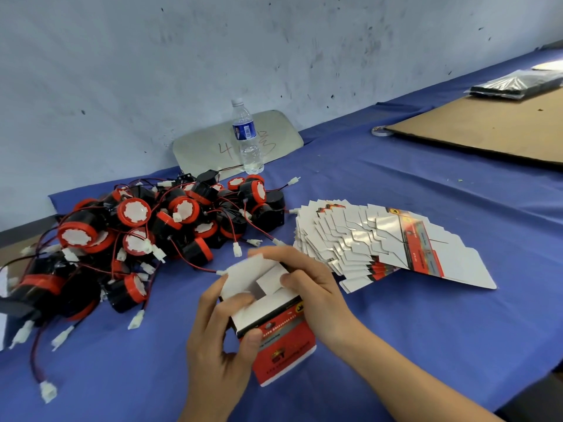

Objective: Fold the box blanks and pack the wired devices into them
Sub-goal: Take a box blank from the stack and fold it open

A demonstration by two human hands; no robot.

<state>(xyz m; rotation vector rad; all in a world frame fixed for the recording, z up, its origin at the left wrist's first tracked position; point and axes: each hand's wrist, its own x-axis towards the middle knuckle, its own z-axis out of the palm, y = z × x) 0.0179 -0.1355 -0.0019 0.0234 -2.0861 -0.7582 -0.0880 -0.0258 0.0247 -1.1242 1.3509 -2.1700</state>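
Box (274,324) held upright just above the worktop (426,300), open end up, likely so the flaps can be tucked. Left hand (222,339) curls round its left side, thumb pressed on the red front. Right hand (307,287) grips the far side, thumb on a white flap. Devices (146,226) heaped left; blanks (380,242) fanned right.

scuffed pale wall (274,41) behind table; blue cloth (396,184) covers table; even light.
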